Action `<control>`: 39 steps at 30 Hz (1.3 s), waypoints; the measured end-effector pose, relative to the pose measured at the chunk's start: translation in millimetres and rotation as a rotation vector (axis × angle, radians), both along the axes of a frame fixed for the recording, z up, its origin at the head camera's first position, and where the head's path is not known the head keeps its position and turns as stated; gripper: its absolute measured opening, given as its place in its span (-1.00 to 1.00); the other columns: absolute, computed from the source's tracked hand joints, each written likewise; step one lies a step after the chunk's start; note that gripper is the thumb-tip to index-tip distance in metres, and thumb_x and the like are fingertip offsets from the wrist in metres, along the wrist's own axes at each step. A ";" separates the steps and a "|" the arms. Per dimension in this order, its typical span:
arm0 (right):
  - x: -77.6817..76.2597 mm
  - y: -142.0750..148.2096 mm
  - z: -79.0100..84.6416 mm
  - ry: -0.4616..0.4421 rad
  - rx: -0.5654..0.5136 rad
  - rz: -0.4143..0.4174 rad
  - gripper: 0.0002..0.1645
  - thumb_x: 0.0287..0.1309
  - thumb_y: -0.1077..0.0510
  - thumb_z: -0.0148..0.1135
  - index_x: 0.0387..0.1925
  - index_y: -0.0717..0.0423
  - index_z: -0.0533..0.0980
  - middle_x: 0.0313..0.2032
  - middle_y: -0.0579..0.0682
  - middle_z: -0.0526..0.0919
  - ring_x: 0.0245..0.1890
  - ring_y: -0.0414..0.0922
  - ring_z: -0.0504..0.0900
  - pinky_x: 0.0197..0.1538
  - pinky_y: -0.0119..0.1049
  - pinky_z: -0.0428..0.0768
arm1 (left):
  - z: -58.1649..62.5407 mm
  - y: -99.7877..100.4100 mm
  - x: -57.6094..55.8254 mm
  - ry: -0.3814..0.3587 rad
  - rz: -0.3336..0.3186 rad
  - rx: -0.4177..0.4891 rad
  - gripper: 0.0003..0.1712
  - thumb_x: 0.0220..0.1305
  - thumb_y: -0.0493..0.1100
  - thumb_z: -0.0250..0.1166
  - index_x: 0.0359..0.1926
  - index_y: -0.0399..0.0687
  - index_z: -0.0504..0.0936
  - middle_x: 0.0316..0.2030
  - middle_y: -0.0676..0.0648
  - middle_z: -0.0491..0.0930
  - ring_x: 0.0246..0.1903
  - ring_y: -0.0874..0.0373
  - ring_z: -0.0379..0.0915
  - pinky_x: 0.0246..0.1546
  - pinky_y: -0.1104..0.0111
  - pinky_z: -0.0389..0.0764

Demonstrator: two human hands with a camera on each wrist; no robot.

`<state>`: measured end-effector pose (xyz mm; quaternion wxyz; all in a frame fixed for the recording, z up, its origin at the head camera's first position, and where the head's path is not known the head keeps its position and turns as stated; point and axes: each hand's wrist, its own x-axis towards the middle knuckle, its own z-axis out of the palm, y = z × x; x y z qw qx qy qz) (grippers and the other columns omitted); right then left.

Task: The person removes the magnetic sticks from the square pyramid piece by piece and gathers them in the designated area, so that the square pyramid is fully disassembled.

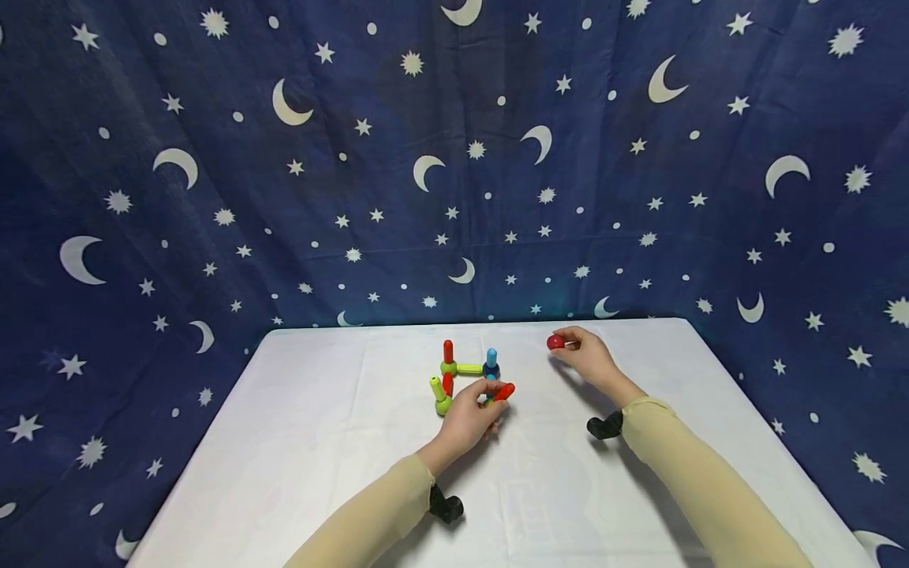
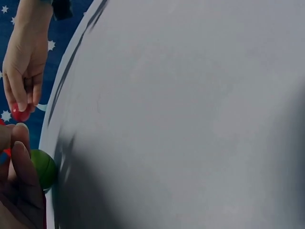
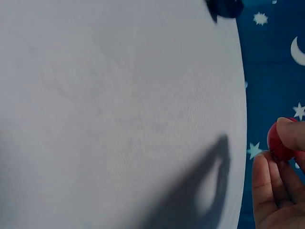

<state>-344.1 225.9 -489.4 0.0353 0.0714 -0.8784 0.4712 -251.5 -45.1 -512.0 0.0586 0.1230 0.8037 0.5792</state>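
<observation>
My left hand (image 1: 465, 418) pinches a red stick (image 1: 505, 392) at the near right corner of a small stick-and-ball frame. Its fingers hide most of that corner; a green ball (image 2: 44, 169) shows beside them in the left wrist view. The frame's other corners are a green ball (image 1: 449, 368) bearing an upright red stick (image 1: 448, 350), a dark blue ball (image 1: 491, 371) with a light blue stick (image 1: 491, 357), and a near left green ball (image 1: 443, 405) with a tilted yellow-green stick (image 1: 436, 387). To the right, my right hand (image 1: 591, 361) holds a red ball (image 1: 555, 341) between thumb and fingers.
The frame stands on a white-covered table (image 1: 298, 457). Behind the table's far edge hangs a dark blue curtain (image 1: 398, 260) with moons and stars. Each wrist wears a black camera, one on the left (image 1: 446, 505) and one on the right (image 1: 605, 426).
</observation>
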 end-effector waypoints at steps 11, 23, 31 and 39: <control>-22.1 -1.6 -10.9 -0.015 0.139 -0.017 -0.50 0.26 0.20 0.39 0.17 0.34 0.52 0.02 0.29 0.66 -0.01 0.17 0.61 -0.13 -0.16 0.58 | 3.9 -14.1 1.8 0.159 -0.011 -0.346 -0.55 0.34 -0.18 0.40 0.23 0.04 0.61 0.03 -0.05 0.51 -0.26 0.24 0.44 -0.23 0.39 0.52; -29.1 -7.6 -15.7 -0.044 0.213 0.009 -0.47 0.27 0.23 0.36 0.24 0.29 0.49 0.02 0.29 0.63 0.02 0.18 0.58 0.15 0.12 0.49 | 3.4 -20.7 2.7 0.069 -0.035 -0.406 -0.58 0.41 -0.15 0.35 0.25 0.01 0.56 -0.18 -0.01 0.49 -0.51 0.24 0.47 -0.43 0.36 0.57; -28.4 -9.7 -11.3 -0.075 0.216 0.010 -0.41 0.30 0.12 0.36 0.29 0.24 0.48 0.02 0.27 0.62 0.02 0.16 0.57 0.14 0.11 0.50 | 4.7 -19.9 2.3 0.023 -0.047 -0.344 -0.59 0.45 -0.19 0.30 0.26 -0.05 0.52 -0.18 -0.06 0.45 -0.68 0.20 0.48 -0.63 0.35 0.56; -30.9 -8.3 -15.7 -0.051 0.220 0.014 -0.44 0.33 0.11 0.34 0.28 0.24 0.49 0.03 0.26 0.64 0.04 0.16 0.58 0.18 0.12 0.47 | 4.2 -17.6 1.5 0.053 -0.036 -0.402 -0.57 0.44 -0.14 0.32 0.28 -0.03 0.53 -0.15 -0.05 0.47 -0.64 0.20 0.44 -0.50 0.40 0.53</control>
